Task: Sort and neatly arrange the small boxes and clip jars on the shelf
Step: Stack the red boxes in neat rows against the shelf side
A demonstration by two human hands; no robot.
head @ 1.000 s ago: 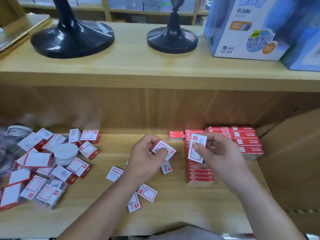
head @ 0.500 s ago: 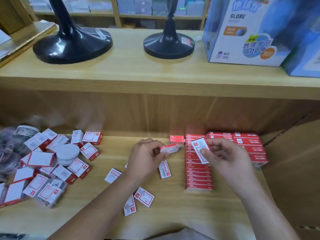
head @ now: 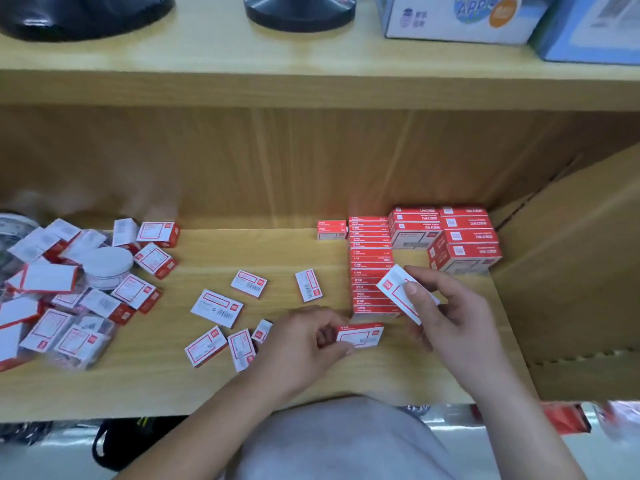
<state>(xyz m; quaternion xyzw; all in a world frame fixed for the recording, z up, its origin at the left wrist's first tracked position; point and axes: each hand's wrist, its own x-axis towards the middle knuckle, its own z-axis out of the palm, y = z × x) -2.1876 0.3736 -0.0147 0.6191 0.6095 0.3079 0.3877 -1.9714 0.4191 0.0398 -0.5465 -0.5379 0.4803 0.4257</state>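
Observation:
My left hand [head: 304, 344] pinches a small red-and-white box [head: 362, 336] just in front of the near end of a tight row of red boxes [head: 370, 265]. My right hand [head: 453, 320] holds another small box [head: 398, 292] tilted over that row's near end. Several loose small boxes [head: 216, 308] lie scattered mid-shelf. At the left lies a jumbled pile of boxes [head: 69, 299] with a round white-lidded clip jar [head: 108, 263] in it. Bigger red boxes [head: 464, 237] are stacked at the back right.
The wooden shelf [head: 156, 386] has a cardboard wall [head: 571, 271] on its right side. On the shelf above stand two black round bases [head: 299, 10] and a globe carton [head: 460, 19]. Dark items lie on the floor below the shelf edge.
My left hand has carried its box down and right, from mid-shelf to the near end of the red row. My right hand has lowered slightly, still holding its box. The camera tilted down.

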